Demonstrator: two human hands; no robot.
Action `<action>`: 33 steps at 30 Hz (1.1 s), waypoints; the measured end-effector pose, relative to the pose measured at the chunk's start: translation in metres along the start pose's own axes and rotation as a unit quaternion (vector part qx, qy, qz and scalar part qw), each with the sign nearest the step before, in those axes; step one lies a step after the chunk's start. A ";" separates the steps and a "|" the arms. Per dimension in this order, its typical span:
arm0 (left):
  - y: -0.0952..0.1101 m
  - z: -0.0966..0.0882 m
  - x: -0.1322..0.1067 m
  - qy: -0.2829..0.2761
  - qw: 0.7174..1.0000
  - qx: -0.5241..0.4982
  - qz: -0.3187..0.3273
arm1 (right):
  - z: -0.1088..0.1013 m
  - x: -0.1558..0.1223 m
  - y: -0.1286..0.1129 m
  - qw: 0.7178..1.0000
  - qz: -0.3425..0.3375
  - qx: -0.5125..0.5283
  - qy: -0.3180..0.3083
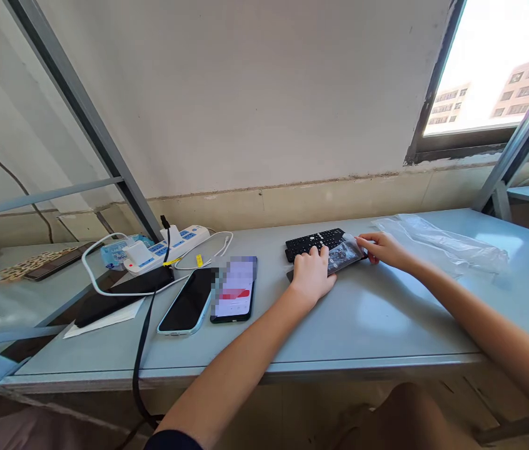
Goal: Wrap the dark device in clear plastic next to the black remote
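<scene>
My left hand [312,274] lies over a flat black panel [352,260], its fingers bent and holding it down on the desk. Greyish clear plastic film [341,251] covers part of this panel. At the panel's right end, my right hand [381,249] is closed in a pinch at the film's edge; the fingertips partly hide what they grip. Just behind the left hand lies a black keyboard-like piece [316,241] with rows of small keys. Whether it is joined to the front panel cannot be made out.
A crumpled clear plastic bag [443,244] lies right of my hands. To the left are a lit phone [235,290], a dark-screened phone [188,301], a black pouch [114,297] and a white power strip [171,249] with cables. A black strap [141,356] hangs over the desk edge.
</scene>
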State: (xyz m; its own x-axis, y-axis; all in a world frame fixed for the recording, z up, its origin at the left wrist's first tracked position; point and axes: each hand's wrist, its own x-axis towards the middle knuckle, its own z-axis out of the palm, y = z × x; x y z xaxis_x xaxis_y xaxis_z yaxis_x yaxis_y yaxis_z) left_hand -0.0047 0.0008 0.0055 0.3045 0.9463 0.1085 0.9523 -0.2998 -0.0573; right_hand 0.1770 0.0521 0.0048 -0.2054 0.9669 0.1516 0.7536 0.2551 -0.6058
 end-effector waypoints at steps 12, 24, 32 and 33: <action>0.000 0.002 0.001 0.001 1.000 0.006 0.000 | -0.001 0.000 0.002 1.000 -0.009 -0.011 -0.004; 0.002 -0.001 0.001 -0.004 1.000 0.013 -0.001 | -0.001 0.001 0.005 1.000 -0.013 -0.015 -0.004; 0.002 -0.002 0.000 -0.009 1.000 0.018 -0.002 | -0.002 0.002 0.006 1.000 -0.012 -0.023 0.000; 0.002 -0.003 0.000 -0.010 1.000 0.018 -0.002 | -0.002 0.002 0.006 1.000 -0.013 -0.024 0.000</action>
State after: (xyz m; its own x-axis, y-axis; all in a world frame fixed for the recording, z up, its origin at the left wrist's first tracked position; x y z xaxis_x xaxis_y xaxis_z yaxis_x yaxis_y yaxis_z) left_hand -0.0026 -0.0002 0.0080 0.2990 0.9500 0.0896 0.9522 -0.2909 -0.0930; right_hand 0.1823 0.0551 0.0029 -0.2246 0.9600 0.1670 0.7770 0.2798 -0.5639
